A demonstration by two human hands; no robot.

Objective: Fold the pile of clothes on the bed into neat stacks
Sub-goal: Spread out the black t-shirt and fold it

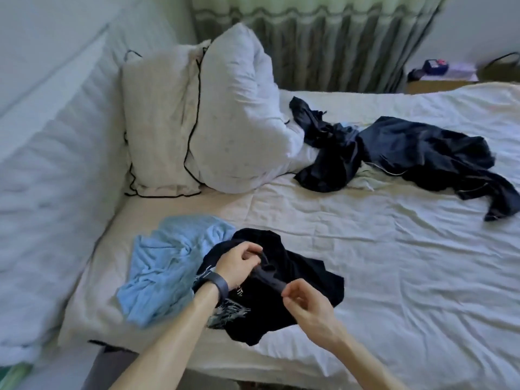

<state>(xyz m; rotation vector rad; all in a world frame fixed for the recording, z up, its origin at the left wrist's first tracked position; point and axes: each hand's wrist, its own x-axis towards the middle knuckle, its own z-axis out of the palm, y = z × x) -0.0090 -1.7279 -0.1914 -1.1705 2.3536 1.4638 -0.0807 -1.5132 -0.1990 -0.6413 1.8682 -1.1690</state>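
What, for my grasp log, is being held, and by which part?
A small dark grey strip of cloth, held over the black garment: the left hand pinches its far end, the right hand its near end.

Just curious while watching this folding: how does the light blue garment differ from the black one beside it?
The light blue garment is plain; the black garment bears a pale print. The blue one lies to the left; the black one overlaps its right edge. Both are crumpled, not folded.

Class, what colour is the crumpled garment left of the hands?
The garment is light blue, seen in the head view.
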